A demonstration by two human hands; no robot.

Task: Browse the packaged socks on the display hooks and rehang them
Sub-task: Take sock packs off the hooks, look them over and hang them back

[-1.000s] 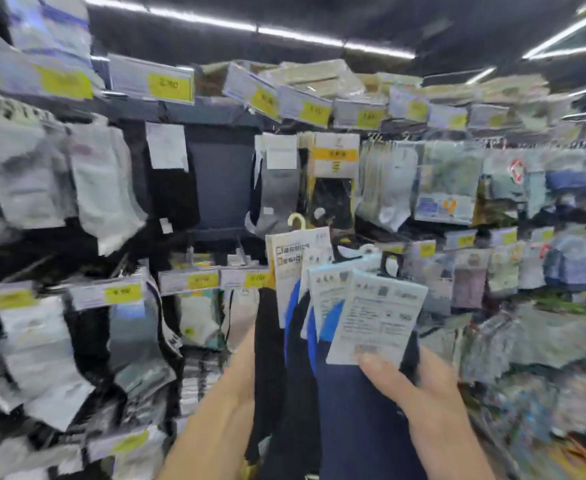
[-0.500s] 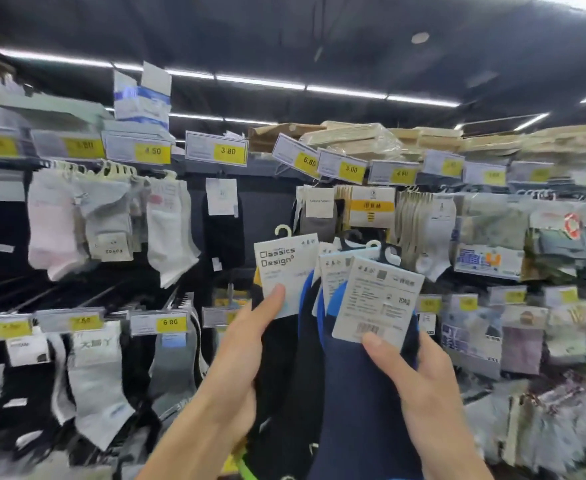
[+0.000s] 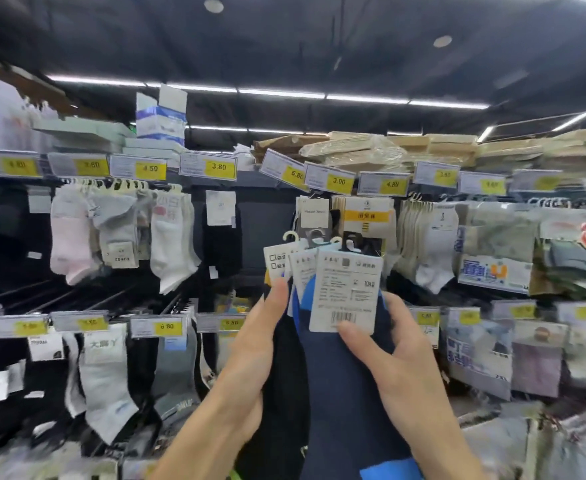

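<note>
**Bundle held before the display.** Both hands held a bundle of packaged socks (image 3: 319, 427) upright in front of the rack. The left hand (image 3: 250, 372) gripped the bundle's left side. Its thumb (image 3: 279, 296) lay straight up along a black sock (image 3: 284, 382), with the tip touching the lower edge of the rear card (image 3: 275, 261). The other left fingers were hidden behind the bundle. The right hand (image 3: 402, 365) gripped the right side. Its thumb (image 3: 360, 344) pressed on the front navy sock (image 3: 350, 403) just below the barcode of the front card (image 3: 348, 289), and its fingers (image 3: 400, 306) curled round the bundle's right edge. A bright blue cuff (image 3: 307, 296) showed between the two thumbs. Above the thumbs the plastic hangers (image 3: 319, 237) of the bundle stood in front of a yellow-banded pack (image 3: 366, 216) hanging on the rack; whether any hanger touched a hook could not be told. Left of the left hand hung grey socks (image 3: 106, 386) and, higher, white socks (image 3: 170, 244). Well above the fingertips ran a row of yellow price tags (image 3: 218, 167).
</note>
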